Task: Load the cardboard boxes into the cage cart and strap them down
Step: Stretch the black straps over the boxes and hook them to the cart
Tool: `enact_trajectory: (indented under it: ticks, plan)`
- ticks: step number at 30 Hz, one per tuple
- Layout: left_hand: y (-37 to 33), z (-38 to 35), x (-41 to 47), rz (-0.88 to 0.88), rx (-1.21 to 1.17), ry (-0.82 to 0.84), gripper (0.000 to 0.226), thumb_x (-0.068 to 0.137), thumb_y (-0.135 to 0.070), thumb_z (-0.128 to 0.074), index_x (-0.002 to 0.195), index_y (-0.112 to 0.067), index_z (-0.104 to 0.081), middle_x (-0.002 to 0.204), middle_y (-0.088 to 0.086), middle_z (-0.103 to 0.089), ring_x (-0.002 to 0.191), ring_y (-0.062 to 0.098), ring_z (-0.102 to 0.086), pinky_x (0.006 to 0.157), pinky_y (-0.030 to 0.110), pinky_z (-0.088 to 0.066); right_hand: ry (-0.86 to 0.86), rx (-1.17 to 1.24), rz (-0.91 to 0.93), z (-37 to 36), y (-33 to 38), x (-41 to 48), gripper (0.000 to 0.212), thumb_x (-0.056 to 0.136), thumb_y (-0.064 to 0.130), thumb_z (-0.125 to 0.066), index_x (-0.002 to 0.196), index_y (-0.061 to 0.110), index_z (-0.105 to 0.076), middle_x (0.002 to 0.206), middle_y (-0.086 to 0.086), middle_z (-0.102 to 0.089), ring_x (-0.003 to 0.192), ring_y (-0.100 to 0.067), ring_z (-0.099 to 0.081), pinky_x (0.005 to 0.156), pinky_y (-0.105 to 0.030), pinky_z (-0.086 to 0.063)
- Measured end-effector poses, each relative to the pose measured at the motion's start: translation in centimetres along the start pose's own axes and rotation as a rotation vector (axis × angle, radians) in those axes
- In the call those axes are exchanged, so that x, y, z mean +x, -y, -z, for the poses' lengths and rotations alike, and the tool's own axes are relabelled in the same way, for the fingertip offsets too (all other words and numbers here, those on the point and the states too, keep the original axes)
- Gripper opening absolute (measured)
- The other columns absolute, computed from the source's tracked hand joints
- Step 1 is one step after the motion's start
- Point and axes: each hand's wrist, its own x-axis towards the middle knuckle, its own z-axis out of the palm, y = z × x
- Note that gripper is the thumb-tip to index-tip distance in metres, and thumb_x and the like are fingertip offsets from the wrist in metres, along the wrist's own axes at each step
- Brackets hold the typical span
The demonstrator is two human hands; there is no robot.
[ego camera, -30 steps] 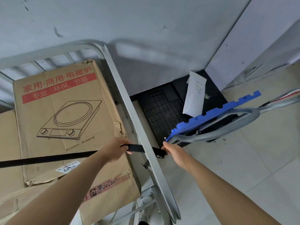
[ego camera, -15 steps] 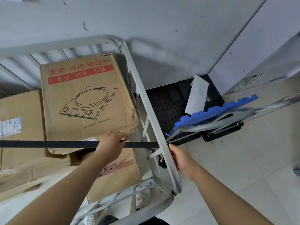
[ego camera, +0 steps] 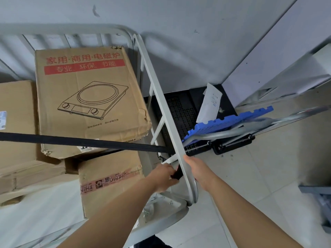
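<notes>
A grey cage cart (ego camera: 162,104) holds several cardboard boxes. The top one is a cooktop box (ego camera: 89,97) with red print; a plain box (ego camera: 16,126) lies to its left and a taped box (ego camera: 109,181) below. A black strap (ego camera: 80,141) runs taut across the boxes to the cart's right side rail. My left hand (ego camera: 163,177) is inside the rail, shut on the strap's loose end. My right hand (ego camera: 196,167) is outside the rail, fingers against it; its grip is hidden behind the rail.
Right of the cart, against the wall, lies a black perforated platform (ego camera: 180,113) with a white packet (ego camera: 209,102), a blue plastic panel (ego camera: 227,120) and a grey metal handle (ego camera: 223,133) on it. Pale tiled floor (ego camera: 259,176) lies to the right.
The left hand moved off the strap over the boxes, down to the loose end by the rail. The strap now reaches the rail. The view shifted, and the cart appears further left.
</notes>
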Motion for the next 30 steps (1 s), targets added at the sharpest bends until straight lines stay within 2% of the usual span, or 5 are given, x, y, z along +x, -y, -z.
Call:
enact_trajectory:
  ticks: [6,12,18,24,30]
  plan:
    - [1.6,2.2,-5.4,0.113,-0.220,-0.024,0.019,0.090,-0.043,-0.058,0.077,-0.030,-0.061,0.072,-0.005,-0.065,0.061,0.008,-0.057,0.058,0.020,-0.045,0.030,-0.106,0.022,-0.4,-0.4,-0.4,0.055,0.093,0.051,-0.034,0.096,0.005,-0.065,0.089,-0.013,-0.071,0.088,-0.027,-0.068,0.093,-0.043,-0.048]
    - [5.4,5.6,-14.5,0.281,-0.097,-0.186,0.007,0.084,-0.033,-0.064,0.078,-0.029,-0.063,0.070,-0.007,-0.062,0.064,0.008,-0.057,0.054,0.017,-0.043,-0.147,-0.593,0.202,-0.7,1.4,-1.2,0.032,0.102,0.031,-0.030,0.100,0.010,-0.054,0.095,-0.005,-0.055,0.089,-0.024,-0.054,0.075,-0.035,-0.043]
    - [10.5,8.8,-23.5,0.386,0.288,-0.301,0.017,0.090,-0.045,-0.054,0.096,-0.032,-0.063,0.081,-0.013,-0.059,0.072,0.002,-0.055,0.061,0.017,-0.046,-0.277,-1.214,0.864,-3.7,3.8,-2.5,0.042,0.094,0.022,-0.053,0.133,0.007,-0.048,0.133,-0.008,-0.052,0.127,-0.027,-0.047,0.111,-0.039,-0.035]
    - [16.8,10.9,-32.7,0.521,0.403,-0.449,0.024,0.094,-0.051,-0.043,0.100,-0.034,-0.058,0.081,-0.012,-0.043,0.080,0.009,-0.044,0.067,0.023,-0.035,-0.015,-1.327,0.945,-13.9,7.8,-6.1,0.059,0.100,0.044,-0.009,0.151,0.014,-0.016,0.159,-0.003,-0.014,0.146,-0.017,-0.008,0.114,-0.029,0.006]
    - [20.0,13.0,-40.0,0.484,0.356,-0.498,0.030,0.094,-0.055,-0.040,0.086,-0.027,-0.044,0.068,-0.010,-0.045,0.065,0.012,-0.047,0.049,0.023,-0.028,0.187,-1.262,1.023,-25.5,11.7,-11.3,0.054,0.098,0.051,-0.024,0.144,0.024,-0.032,0.148,0.005,-0.038,0.139,-0.014,-0.030,0.117,-0.035,-0.021]
